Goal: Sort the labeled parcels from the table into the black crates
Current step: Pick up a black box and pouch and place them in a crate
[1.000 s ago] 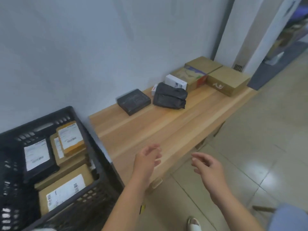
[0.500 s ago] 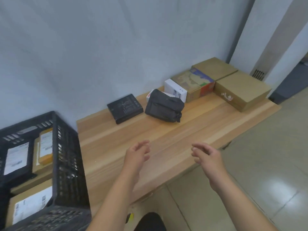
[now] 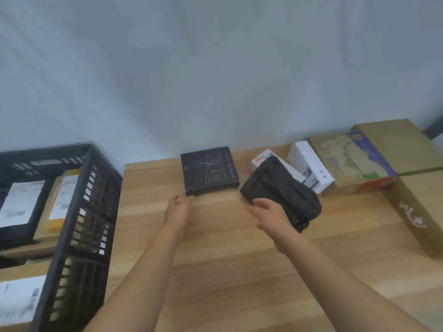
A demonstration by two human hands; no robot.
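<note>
A flat black box [image 3: 209, 169] lies near the wall on the wooden table [image 3: 239, 271]. To its right a black soft pouch [image 3: 285, 192] leans on a white box [image 3: 309, 164] and a small white-and-red box [image 3: 261, 159]. My left hand [image 3: 176, 212] hovers open just in front of the black box's near left corner, holding nothing. My right hand [image 3: 269, 215] is open too, its fingers stretched toward the black box, right beside the pouch's near edge. The black crate [image 3: 81, 212] at the left holds several labeled parcels [image 3: 21, 202].
Cardboard boxes stand at the table's right end: one with a blue and red print [image 3: 354, 159], a plain one behind it [image 3: 402, 144], and another along the right edge [image 3: 422, 207]. A grey wall rises directly behind the table.
Both hands have reached forward over the table to the black box and pouch. The view has moved closer and turned down; the crate now sits nearer at the left.
</note>
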